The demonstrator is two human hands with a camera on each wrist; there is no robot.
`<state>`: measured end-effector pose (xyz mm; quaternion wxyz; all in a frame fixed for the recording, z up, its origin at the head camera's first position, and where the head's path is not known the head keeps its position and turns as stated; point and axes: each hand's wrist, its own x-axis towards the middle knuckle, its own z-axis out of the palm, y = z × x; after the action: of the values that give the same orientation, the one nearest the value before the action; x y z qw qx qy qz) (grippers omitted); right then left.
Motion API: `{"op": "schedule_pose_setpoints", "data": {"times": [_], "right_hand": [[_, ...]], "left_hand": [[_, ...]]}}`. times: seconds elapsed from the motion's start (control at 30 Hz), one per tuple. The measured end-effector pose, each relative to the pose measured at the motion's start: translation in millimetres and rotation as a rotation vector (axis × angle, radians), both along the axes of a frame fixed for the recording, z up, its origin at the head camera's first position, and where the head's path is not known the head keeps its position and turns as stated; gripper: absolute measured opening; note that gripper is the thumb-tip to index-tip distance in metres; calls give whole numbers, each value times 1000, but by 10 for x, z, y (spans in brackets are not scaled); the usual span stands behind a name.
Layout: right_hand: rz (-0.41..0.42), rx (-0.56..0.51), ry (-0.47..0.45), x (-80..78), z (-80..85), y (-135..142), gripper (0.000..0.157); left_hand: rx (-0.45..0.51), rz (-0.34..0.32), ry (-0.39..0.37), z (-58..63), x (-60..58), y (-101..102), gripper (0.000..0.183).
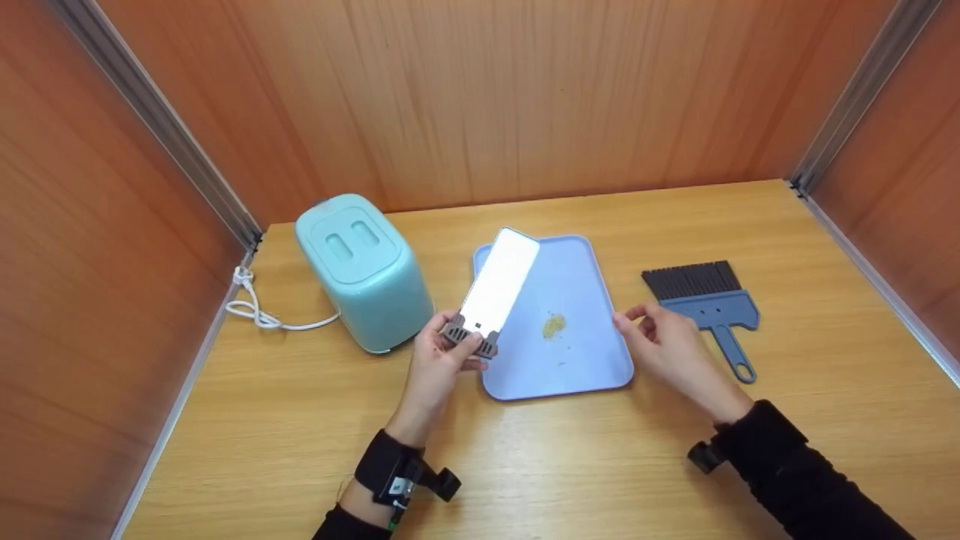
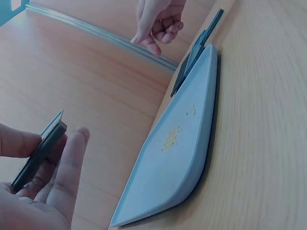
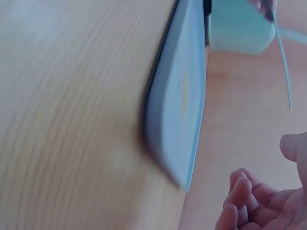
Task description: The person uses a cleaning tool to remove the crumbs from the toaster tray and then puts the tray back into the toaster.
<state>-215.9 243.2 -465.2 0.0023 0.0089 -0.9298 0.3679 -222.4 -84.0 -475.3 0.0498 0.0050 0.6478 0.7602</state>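
Observation:
My left hand [image 1: 442, 356] grips the dark slotted end of a toaster crumb tray [image 1: 501, 277], thumb on top. Its bright metal plate slants up over the left part of a lilac serving tray [image 1: 589, 285]. Yellowish crumbs [image 1: 554, 326] lie in a small heap on the serving tray, with a few scattered around. Above the serving tray's right edge hovers my right hand [image 1: 667, 345], fingers loosely bent and holding nothing; in the right wrist view, a gap shows between its thumb [image 3: 290, 146] and fingers.
At the left stands a mint-green toaster [image 1: 375, 277] with a lid on top. Its white cord and plug [image 1: 259, 311] lie beside it. A blue-grey brush [image 1: 709, 304] with dark bristles rests right of the serving tray. Wood-grained panels [image 1: 495, 105] enclose the table.

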Motion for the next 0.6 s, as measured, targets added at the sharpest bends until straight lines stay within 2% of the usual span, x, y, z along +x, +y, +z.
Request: {"op": "schedule_pose_setpoints", "data": {"times": [0.13,0.27,0.47,0.6], "right_hand": [[94,-92,-70,19,12,-350,49],[153,-183,-130,19,11,-633,46],[186,-334,-148,-5,35,-910,39],[186,-423,-191,-10,42,-996,33]], "left_hand": [[-51,46,22,-30,10,130,26],[-63,31,55,-39,41,289,28],[-18,-21,90,-57,105,515,30],[5,-25,93,-98,130,599,31]]}}
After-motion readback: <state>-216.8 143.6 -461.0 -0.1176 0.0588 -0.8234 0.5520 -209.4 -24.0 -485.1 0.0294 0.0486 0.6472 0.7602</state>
